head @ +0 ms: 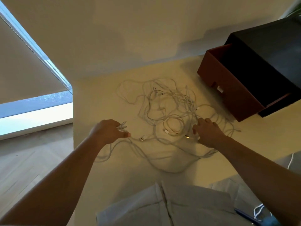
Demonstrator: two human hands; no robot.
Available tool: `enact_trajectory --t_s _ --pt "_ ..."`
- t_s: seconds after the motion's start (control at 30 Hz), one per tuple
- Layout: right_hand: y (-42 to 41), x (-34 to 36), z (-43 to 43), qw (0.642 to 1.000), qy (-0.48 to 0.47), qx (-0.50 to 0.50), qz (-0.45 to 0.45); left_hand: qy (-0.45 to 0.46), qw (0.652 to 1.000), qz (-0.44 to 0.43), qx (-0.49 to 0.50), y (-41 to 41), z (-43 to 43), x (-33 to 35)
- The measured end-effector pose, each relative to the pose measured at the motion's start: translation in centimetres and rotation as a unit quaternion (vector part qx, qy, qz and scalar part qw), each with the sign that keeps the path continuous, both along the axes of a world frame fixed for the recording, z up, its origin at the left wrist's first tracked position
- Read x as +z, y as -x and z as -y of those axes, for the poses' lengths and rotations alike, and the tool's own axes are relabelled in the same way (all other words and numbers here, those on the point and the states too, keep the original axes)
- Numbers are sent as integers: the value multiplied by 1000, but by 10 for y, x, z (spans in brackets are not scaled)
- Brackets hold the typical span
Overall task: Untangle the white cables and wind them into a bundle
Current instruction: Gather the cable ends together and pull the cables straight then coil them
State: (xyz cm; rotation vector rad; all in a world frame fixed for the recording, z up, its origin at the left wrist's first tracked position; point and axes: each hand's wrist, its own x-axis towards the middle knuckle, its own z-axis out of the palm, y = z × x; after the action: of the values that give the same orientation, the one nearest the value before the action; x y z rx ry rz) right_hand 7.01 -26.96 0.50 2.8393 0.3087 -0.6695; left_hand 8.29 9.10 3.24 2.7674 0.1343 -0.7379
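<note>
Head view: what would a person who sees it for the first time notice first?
First, the loose tangle of white cables spread across the middle of the pale table. Next, the two hands at its near edge: the left hand grips a few cable ends, and the right hand lies on the tangle's right side. A brown box stands at the far right.

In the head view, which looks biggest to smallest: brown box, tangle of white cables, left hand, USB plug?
1. tangle of white cables and brown box: too alike to rank
2. left hand
3. USB plug
</note>
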Motion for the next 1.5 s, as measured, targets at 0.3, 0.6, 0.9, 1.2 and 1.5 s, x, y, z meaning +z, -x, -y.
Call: enact_trajectory --t_s 0.3,0.6,0.9,1.2,1.5 --pt "-10 5 -19 973 -209 -73 68 97 981 151 76 -13 -10 28" --pt "-27 16 -90 945 -308 95 52 278 915 181 228 -9 8 61" --pt "-34 -13 -132 983 -180 21 -25 368 874 174 266 -1 7 62" --pt "-39 -2 -127 950 -290 -106 -46 399 862 155 272 5 2 64" --pt "-45 34 -110 806 -542 -224 -78 399 883 106 223 4 19 57"
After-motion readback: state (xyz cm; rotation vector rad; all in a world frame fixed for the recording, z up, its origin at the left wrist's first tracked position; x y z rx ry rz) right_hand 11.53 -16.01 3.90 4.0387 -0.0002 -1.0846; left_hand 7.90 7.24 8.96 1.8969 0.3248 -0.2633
